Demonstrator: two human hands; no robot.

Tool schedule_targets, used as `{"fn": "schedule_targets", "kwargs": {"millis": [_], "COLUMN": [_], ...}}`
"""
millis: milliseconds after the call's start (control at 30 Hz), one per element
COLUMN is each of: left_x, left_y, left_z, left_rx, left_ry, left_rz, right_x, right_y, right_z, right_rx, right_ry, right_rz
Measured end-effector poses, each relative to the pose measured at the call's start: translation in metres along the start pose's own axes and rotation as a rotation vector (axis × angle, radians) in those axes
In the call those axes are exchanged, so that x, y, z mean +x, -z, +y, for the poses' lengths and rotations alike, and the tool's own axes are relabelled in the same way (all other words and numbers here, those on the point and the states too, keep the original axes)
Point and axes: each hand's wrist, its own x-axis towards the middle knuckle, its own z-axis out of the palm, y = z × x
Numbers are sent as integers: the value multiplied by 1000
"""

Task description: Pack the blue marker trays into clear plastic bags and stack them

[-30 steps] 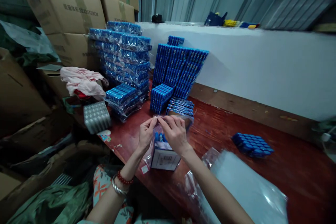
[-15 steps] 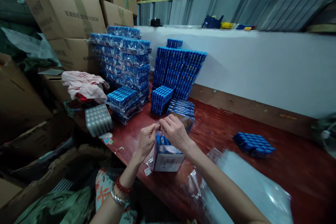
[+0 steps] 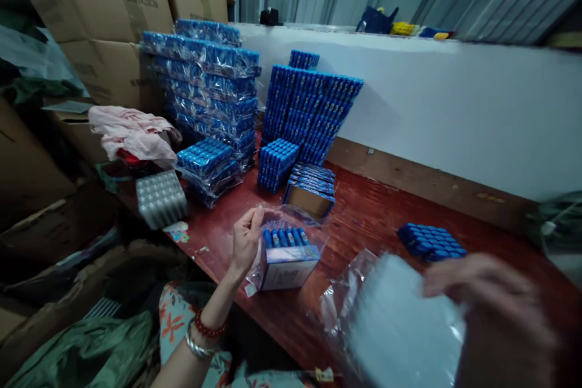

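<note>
In the head view my left hand [image 3: 247, 236] is closed in a pinch on the edge of a clear plastic bag [image 3: 324, 231]. The bag surrounds a small white-and-purple box [image 3: 291, 273], from whose top a row of blue battery-like cylinders [image 3: 285, 237] sticks out. My right hand [image 3: 482, 285] is at the right, over the edge of a pile of clear plastic bags [image 3: 400, 315]. Motion smears its fingers, so whether it holds anything is unclear. Just beyond that hand lies a block of blue cylinders [image 3: 430, 242].
Tall stacks of film-wrapped blue packs [image 3: 204, 85] and unwrapped blue packs [image 3: 313, 109] stand at the back of the red table [image 3: 364, 194]. An open carton [image 3: 311, 199] sits behind the bagged box. At left are a grey ridged tray [image 3: 161, 197], a pink cloth [image 3: 131, 130] and cardboard boxes [image 3: 113, 0].
My right hand has left the bag's top and swung right to the plastic pile. My left hand still pinches the bag, whose mouth now spreads wider. The view has tilted down slightly.
</note>
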Motion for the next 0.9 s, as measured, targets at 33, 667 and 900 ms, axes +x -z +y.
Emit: {"fn": "schedule_targets", "kwargs": {"millis": [33, 667, 900], "left_x": [0, -79, -72], "left_y": [-1, 1, 9], "left_z": [0, -43, -46], "left_rx": [-5, 540, 596], "left_ry": [-3, -730, -828], "left_rz": [7, -508, -538], "right_x": [-11, -21, -10], "right_y": [-25, -212, -167], "right_z": [-15, 19, 32], "right_rx": [58, -555, -551], "right_ry": [-32, 130, 15], "right_rz": [-97, -205, -84]}}
